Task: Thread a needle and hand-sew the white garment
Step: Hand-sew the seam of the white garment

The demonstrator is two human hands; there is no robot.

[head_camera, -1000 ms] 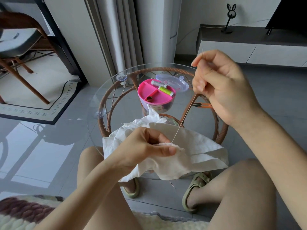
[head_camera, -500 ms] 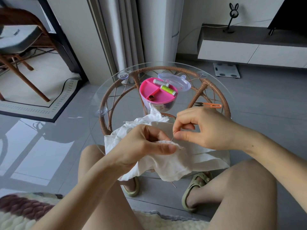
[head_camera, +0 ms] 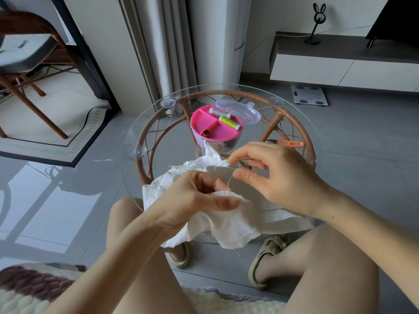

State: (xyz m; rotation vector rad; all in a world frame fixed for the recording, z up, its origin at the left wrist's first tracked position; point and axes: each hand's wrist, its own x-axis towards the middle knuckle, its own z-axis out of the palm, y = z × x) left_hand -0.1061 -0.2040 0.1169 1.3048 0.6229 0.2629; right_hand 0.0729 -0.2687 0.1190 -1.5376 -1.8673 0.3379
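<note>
Sitting at a glass desk (head_camera: 174, 146), with the white cloth (head_camera: 238, 225) heaped at its 6 o'clock edge and hanging over the rim. Gripping a bunched bit of cloth in the left hand (head_camera: 199, 200), thumb on top and fingers curled under, and pinching the thread (head_camera: 229, 181) in the right hand (head_camera: 278, 177) at 1 o'clock of it, thumb and first finger closed. At 12 o'clock on the desk, an open pink box (head_camera: 210, 129) with a grey spool (head_camera: 219, 112) and a green spool (head_camera: 229, 122), clear lid (head_camera: 243, 109) behind, orange snips (head_camera: 290, 143) at 2 o'clock.
</note>
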